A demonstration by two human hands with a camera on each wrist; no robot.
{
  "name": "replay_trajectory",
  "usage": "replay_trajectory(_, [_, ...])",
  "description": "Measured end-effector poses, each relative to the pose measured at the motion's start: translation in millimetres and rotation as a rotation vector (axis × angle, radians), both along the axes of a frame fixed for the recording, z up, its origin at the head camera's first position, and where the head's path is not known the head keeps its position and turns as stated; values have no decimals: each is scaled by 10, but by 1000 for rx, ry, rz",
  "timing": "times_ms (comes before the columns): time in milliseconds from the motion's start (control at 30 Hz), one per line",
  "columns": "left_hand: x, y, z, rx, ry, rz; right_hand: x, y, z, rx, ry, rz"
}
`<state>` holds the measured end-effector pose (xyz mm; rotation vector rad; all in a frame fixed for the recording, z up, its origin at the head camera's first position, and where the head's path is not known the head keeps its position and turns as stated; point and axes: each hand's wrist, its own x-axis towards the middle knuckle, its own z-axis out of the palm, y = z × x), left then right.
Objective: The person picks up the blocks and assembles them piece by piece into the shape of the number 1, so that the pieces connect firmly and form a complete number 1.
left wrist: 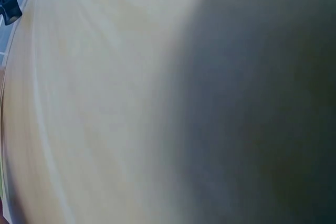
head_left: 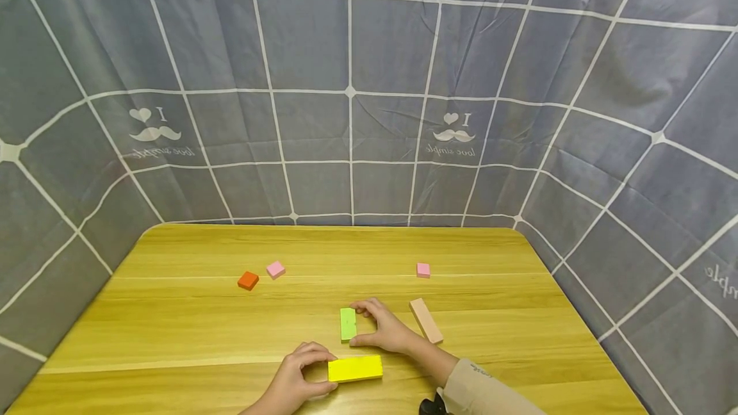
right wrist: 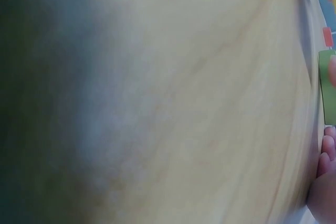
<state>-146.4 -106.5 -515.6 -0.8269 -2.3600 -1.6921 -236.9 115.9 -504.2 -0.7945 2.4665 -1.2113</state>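
Observation:
In the head view my left hand (head_left: pixel 293 378) pinches the left end of a long bright yellow block (head_left: pixel 355 369) between thumb and fingers, near the front of the table. Just behind it, my right hand (head_left: pixel 385 333) holds a smaller light green block (head_left: pixel 348 325) by its two short ends, thumb at the near end and fingers at the far one. The green block (right wrist: pixel 326 90) also shows at the right edge of the right wrist view, with a fingertip over it. Blurred tabletop and a dark shape fill most of both wrist views.
A beige block (head_left: pixel 426 321) lies just right of my right hand. Farther back are an orange block (head_left: pixel 248 280) and a pink block (head_left: pixel 275 269) at left, and another pink block (head_left: pixel 423 270) at right. Grey checked cloth (head_left: pixel 311 127) surrounds the wooden table (head_left: pixel 173 319).

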Motion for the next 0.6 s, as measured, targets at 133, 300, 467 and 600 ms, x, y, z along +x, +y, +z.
replay_trajectory(133, [-5, 38, -35, -12, 46, -19, -1, 0, -7, 3, 7, -2])
replay_trajectory(300, [-6, 64, -62, -36, 81, -33, -1, -5, -11, 2, 14, -1])
replay_trajectory(467, [-9, 71, -75, -54, 82, -45, 1, -6, -9, -1, 15, -5])
replay_trajectory(600, [-11, 68, -87, -53, 82, -50, -4, -2, -14, 3, 18, -3])
